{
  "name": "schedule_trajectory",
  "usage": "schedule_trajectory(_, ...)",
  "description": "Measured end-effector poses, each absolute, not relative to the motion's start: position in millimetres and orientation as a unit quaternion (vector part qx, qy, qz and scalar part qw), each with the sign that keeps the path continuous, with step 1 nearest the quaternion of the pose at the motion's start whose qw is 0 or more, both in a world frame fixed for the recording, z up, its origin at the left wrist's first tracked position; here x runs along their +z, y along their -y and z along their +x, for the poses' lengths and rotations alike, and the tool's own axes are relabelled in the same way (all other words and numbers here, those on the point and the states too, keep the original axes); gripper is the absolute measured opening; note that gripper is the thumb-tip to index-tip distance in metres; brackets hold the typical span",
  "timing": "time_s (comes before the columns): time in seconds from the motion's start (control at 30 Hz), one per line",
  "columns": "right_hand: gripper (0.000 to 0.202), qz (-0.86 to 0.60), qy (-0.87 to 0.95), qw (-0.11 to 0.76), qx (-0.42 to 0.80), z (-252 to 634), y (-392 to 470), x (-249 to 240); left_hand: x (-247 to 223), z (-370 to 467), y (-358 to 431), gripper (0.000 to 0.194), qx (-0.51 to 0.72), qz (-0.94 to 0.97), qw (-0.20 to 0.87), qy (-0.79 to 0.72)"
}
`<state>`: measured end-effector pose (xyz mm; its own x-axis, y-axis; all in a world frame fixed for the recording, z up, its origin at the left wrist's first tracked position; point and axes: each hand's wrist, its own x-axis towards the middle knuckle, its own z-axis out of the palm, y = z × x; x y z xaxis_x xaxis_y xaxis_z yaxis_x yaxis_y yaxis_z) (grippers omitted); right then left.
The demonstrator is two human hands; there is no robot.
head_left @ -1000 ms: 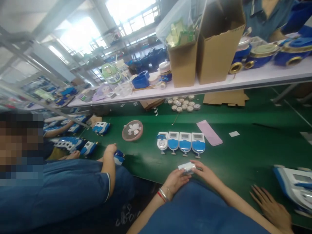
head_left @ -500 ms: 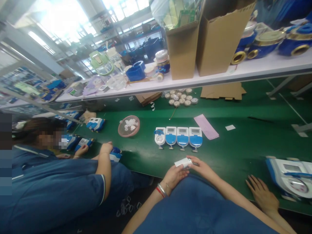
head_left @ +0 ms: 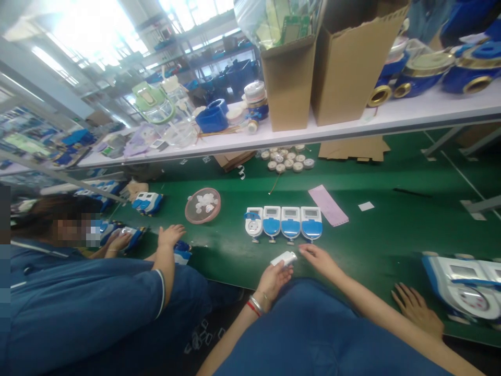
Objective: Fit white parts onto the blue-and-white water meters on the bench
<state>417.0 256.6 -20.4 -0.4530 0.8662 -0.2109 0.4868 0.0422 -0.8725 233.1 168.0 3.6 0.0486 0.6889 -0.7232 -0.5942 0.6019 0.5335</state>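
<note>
In my left hand [head_left: 274, 278] lies a small white flat-sided piece [head_left: 283, 259], held between thumb and fingers; its exact kind does not show. My right hand [head_left: 318, 259] hovers just right of it, apart from it, with thumb and fingertips drawn together. Whether something thin is between those fingertips is too small to make out. Beyond both hands, several blue-and-white meters [head_left: 290, 222] with small screens stand in a row on the green bench [head_left: 352, 245]. The leftmost meter [head_left: 254, 222] has its blue lid raised, showing a round dial.
A co-worker [head_left: 90, 292] sits at left, handling meters. Another person's hand [head_left: 418, 309] rests at right beside larger-looking meters [head_left: 465, 284]. A pink dish [head_left: 190, 211] holds white discs. A pink sheet [head_left: 327, 204] lies behind the row. Cardboard boxes [head_left: 289, 94] stand on the shelf [head_left: 235, 141].
My right hand has come off the white piece, leaving a small gap. My left hand keeps the piece and has shifted slightly left. The left co-worker's near hand has lifted and spread its fingers.
</note>
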Motion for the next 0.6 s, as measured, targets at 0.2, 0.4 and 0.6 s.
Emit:
schedule_trajectory(0.2,0.055,-0.464,0.831,0.134,0.277,364.3,-341.4,-39.9,-6.7,209.9,-156.5,0.042,0.457,-0.005,0.68,-0.573)
schedule_trajectory(0.4,0.055,-0.471,0.858,0.057,0.197,295.4,-410.0,-52.5,-6.8,193.2,-139.6,0.037,0.484,-0.054,0.66,-0.572)
schedule_trajectory(0.6,0.053,-0.482,0.855,0.058,0.184,275.8,-420.6,-73.6,-8.3,176.1,-137.2,0.02,0.462,-0.081,0.655,-0.592)
